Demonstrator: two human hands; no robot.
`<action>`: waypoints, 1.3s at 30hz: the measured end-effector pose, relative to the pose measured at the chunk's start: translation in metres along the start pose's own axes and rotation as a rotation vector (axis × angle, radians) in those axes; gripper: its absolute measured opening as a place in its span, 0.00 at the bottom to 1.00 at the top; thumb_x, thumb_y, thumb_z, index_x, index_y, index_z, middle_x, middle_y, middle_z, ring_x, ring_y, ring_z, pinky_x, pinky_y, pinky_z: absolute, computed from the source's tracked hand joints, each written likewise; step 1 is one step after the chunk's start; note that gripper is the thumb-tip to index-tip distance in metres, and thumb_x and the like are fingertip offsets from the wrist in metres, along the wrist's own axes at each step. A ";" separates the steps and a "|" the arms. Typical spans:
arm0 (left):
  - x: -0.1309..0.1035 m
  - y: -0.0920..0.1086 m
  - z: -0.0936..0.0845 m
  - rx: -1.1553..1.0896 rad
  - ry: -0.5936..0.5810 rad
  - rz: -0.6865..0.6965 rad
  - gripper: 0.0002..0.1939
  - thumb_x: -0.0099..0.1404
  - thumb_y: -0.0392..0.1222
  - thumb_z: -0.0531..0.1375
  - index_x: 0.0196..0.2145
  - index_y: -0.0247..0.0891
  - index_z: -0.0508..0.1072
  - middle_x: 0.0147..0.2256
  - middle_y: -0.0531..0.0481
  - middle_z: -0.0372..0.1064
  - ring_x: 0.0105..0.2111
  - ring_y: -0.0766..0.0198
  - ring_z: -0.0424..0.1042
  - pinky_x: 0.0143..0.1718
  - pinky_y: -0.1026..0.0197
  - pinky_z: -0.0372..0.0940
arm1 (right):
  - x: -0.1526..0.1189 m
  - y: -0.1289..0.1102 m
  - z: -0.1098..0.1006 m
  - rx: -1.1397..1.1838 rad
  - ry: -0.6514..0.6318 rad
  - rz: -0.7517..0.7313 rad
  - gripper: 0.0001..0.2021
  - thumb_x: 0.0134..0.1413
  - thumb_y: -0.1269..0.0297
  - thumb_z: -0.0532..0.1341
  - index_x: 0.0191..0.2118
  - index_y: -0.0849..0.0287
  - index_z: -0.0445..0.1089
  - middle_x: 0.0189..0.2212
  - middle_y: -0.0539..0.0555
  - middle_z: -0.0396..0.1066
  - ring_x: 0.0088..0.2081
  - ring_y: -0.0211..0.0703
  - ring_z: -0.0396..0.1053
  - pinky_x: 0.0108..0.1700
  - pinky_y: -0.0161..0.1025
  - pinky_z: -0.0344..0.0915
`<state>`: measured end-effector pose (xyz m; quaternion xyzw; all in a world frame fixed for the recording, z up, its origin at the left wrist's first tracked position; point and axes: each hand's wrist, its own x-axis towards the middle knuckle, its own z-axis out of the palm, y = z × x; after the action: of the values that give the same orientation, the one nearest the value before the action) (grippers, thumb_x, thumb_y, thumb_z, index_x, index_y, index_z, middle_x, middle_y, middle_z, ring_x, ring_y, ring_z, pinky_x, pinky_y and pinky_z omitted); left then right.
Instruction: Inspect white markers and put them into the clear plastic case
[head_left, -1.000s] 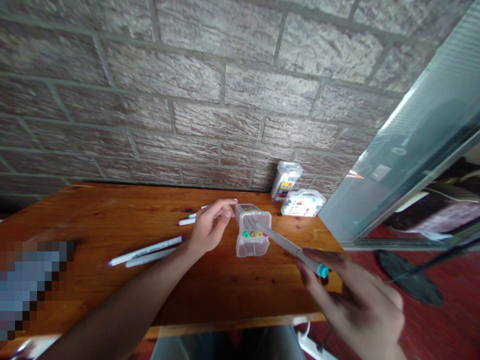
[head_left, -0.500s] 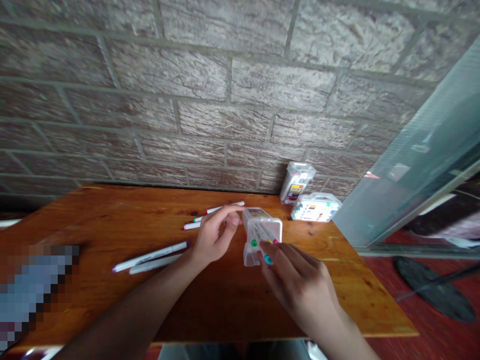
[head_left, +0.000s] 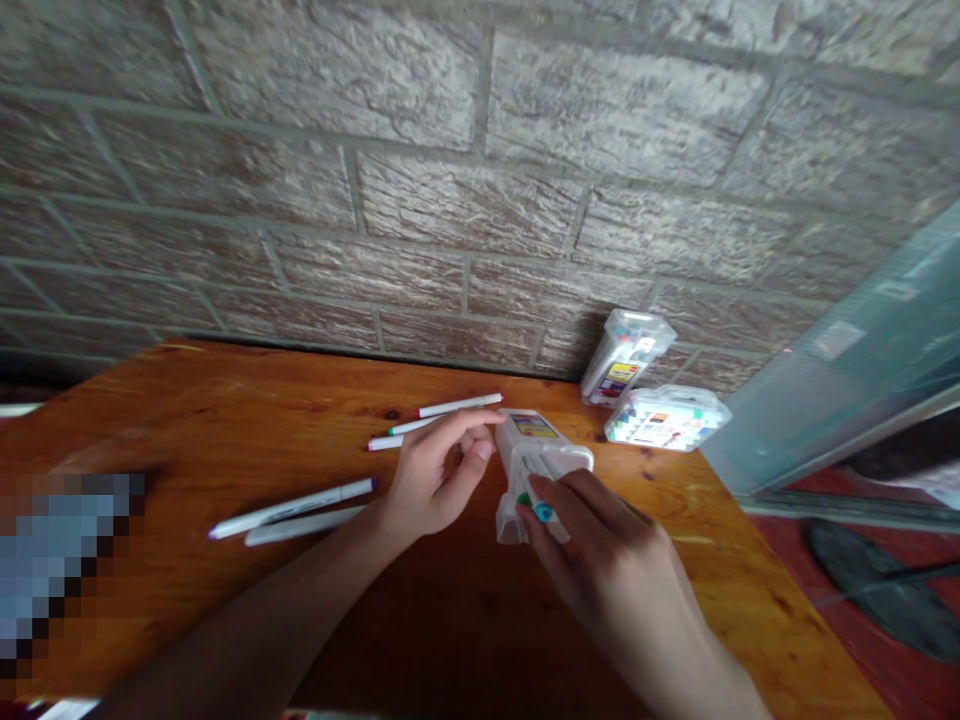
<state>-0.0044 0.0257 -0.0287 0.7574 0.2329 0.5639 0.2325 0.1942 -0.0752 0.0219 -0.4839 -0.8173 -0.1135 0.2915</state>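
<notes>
A clear plastic marker case lies on its side on the wooden table, its open end turned toward me. My right hand pinches a blue-ended marker at that opening, the marker's body reaching inside. Beside it shows the green end of another marker. My left hand is at the left of the case, thumb and index finger apart, the index fingertip at the case's far corner. Several white markers lie beyond and left of this hand, among them a red-ended marker and a purple-ended marker.
An upright clear case and a lower handled case, both with markers inside, stand at the table's back right. A stone-block wall rises behind. A pixelated patch covers something at left.
The right hand has pushed the blue-ended marker farther into the case's opening. The left hand keeps its place by the case. The whole view has shifted slightly.
</notes>
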 end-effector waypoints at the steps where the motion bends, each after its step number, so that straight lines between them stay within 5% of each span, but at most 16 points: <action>1: 0.000 0.001 0.000 -0.004 -0.006 -0.002 0.13 0.78 0.39 0.58 0.56 0.38 0.76 0.36 0.48 0.78 0.33 0.63 0.77 0.38 0.61 0.71 | 0.001 0.001 0.000 -0.004 -0.001 0.000 0.09 0.75 0.67 0.59 0.48 0.61 0.77 0.35 0.56 0.78 0.31 0.50 0.80 0.30 0.42 0.71; 31: 0.004 0.012 -0.001 0.026 -0.021 0.021 0.12 0.77 0.38 0.59 0.54 0.37 0.77 0.34 0.49 0.79 0.32 0.63 0.78 0.37 0.62 0.72 | 0.015 0.006 0.009 -0.201 -0.004 -0.058 0.22 0.80 0.59 0.51 0.45 0.64 0.81 0.30 0.55 0.78 0.25 0.46 0.76 0.25 0.44 0.64; 39: 0.002 0.006 -0.002 0.022 -0.032 0.011 0.12 0.76 0.37 0.59 0.55 0.37 0.76 0.35 0.49 0.78 0.32 0.64 0.78 0.37 0.62 0.72 | 0.003 0.010 -0.016 -0.023 0.077 -0.019 0.16 0.77 0.60 0.57 0.49 0.65 0.80 0.32 0.56 0.78 0.28 0.44 0.79 0.29 0.39 0.69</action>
<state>-0.0050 0.0219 -0.0230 0.7702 0.2311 0.5503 0.2250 0.2075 -0.0754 0.0353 -0.4746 -0.8088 -0.1440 0.3161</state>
